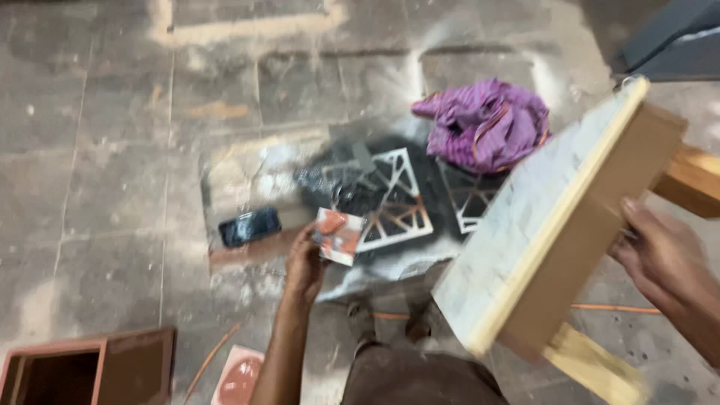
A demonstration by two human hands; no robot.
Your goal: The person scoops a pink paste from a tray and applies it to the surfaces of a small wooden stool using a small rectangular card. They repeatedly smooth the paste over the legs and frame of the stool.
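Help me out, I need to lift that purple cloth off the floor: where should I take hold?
Pinch the bunched top folds of the purple cloth from above: it lies heaped on the floor, raised ridges uppermost, so fingers close easily there.

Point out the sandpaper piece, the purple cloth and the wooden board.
sandpaper piece (339,236), head view, middle of the sheet held by the left hand (304,266).
purple cloth (487,124), head view, centre of the crumpled bundle.
wooden board (525,225), head view, pale top face.
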